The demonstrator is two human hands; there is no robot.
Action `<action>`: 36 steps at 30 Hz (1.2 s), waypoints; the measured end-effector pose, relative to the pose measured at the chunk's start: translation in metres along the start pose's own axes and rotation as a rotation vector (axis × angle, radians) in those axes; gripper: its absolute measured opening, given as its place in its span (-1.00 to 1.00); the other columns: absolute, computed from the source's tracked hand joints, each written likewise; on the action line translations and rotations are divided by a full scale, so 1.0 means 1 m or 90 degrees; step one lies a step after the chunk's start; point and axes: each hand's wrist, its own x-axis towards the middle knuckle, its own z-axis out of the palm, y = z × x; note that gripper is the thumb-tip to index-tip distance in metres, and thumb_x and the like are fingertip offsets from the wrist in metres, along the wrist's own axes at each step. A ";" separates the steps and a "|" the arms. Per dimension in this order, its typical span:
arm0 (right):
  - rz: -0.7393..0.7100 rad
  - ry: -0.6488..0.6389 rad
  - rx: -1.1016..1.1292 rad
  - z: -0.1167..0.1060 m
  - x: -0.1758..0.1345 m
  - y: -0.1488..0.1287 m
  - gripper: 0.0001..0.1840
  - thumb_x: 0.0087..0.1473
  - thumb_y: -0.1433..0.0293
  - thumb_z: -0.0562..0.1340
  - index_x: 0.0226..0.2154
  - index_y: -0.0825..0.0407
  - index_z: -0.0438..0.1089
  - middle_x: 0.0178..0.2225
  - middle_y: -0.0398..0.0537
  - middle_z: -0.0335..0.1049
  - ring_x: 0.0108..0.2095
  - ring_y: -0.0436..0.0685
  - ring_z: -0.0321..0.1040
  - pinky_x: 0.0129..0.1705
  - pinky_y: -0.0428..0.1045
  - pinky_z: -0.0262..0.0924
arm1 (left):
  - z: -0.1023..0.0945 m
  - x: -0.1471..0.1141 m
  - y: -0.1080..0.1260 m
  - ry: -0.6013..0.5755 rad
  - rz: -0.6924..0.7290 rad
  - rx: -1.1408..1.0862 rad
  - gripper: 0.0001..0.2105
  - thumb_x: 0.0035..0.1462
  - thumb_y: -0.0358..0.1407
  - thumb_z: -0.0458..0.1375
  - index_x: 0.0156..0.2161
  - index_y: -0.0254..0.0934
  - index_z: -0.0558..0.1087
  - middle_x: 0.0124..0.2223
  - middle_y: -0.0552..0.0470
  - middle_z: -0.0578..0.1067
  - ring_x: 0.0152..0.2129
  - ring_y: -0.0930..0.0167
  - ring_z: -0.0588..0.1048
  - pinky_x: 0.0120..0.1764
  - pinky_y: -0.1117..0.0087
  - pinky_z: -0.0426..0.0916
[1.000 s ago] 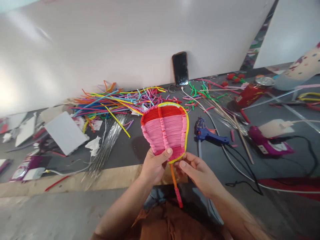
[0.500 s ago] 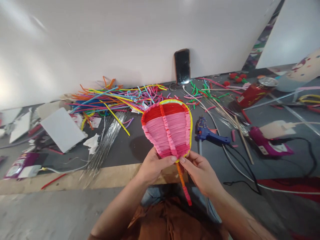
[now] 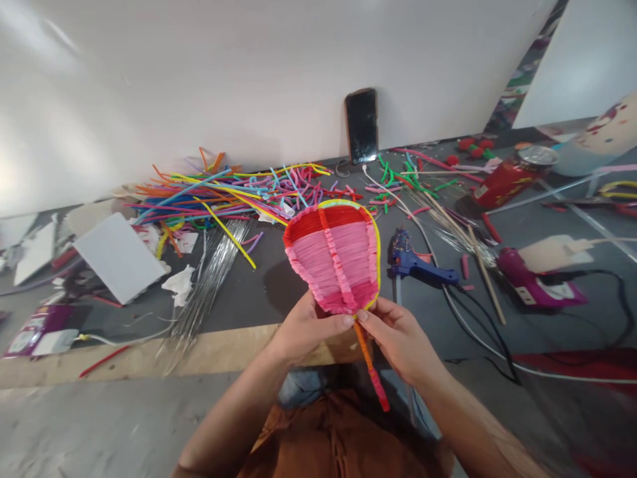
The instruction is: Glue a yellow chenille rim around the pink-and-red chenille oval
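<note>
A hand fan (image 3: 333, 255) made of pink and red pipe cleaners is held up over the table's near edge. Its orange and pink handle (image 3: 369, 364) points down toward my lap. A yellow pipe cleaner runs along the right rim and part of the top, with a pale green stretch there. My left hand (image 3: 311, 332) grips the base of the fan from the left, thumb on the front. From the right, my right hand (image 3: 395, 337) pinches the same base where the handle begins. Both thumbs nearly meet; most other fingers are hidden behind the fan.
Behind lies a heap of coloured pipe cleaners (image 3: 223, 189), with a bundle of thin wires (image 3: 212, 289) to its left front. A blue glue gun (image 3: 423, 265) lies right of the fan. A phone (image 3: 361, 126) leans on the white board; a red can (image 3: 515, 176) stands farther right.
The handle's lower end has swung slightly to the right. Both hands keep their hold on the fan's base, and the camera view has shifted a little.
</note>
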 end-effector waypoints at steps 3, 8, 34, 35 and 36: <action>0.004 -0.001 -0.007 0.001 0.000 -0.001 -0.71 -0.08 0.17 0.38 -0.43 0.05 0.44 -0.51 -0.15 0.34 -0.46 -0.01 0.25 -0.34 -0.09 0.21 | 0.001 0.002 0.000 0.005 0.024 0.011 -0.66 -0.09 -0.36 0.37 -0.14 -0.33 0.49 -0.15 -0.07 0.57 -0.24 0.35 0.51 -0.09 0.33 0.35; 0.008 -0.028 0.002 0.001 -0.001 -0.003 -0.71 -0.04 0.16 0.35 -0.40 0.05 0.43 -0.50 -0.15 0.36 -0.47 -0.02 0.25 -0.34 -0.08 0.22 | 0.001 0.001 -0.001 0.005 0.038 0.010 -0.71 -0.04 -0.38 0.33 -0.15 -0.35 0.49 -0.17 -0.07 0.57 -0.26 0.38 0.51 -0.10 0.34 0.36; -0.111 -0.039 -0.274 0.008 -0.004 -0.010 -0.79 0.03 0.21 0.28 -0.36 0.01 0.47 -0.44 -0.12 0.50 -0.43 0.05 0.39 -0.36 -0.06 0.27 | 0.011 -0.001 -0.008 0.138 -0.011 -0.146 -0.80 -0.17 -0.31 0.41 -0.38 -0.32 0.57 -0.41 0.05 0.58 -0.46 0.52 0.49 -0.27 0.51 0.36; -0.136 -0.039 -0.330 0.003 -0.005 -0.011 -0.80 0.06 0.22 0.25 -0.33 -0.01 0.47 -0.41 -0.10 0.51 -0.41 0.07 0.41 -0.35 -0.04 0.28 | 0.009 0.000 -0.007 0.153 -0.002 -0.137 -0.80 -0.18 -0.31 0.41 -0.39 -0.33 0.56 -0.42 0.05 0.58 -0.48 0.52 0.49 -0.28 0.51 0.37; -0.182 -0.024 -0.406 -0.004 -0.005 -0.013 -0.81 0.10 0.24 0.22 -0.30 -0.02 0.47 -0.38 -0.08 0.52 -0.38 0.09 0.43 -0.32 -0.02 0.29 | 0.007 0.001 -0.006 0.169 0.003 -0.130 -0.79 -0.18 -0.30 0.41 -0.40 -0.34 0.55 -0.44 0.04 0.58 -0.49 0.51 0.50 -0.30 0.50 0.39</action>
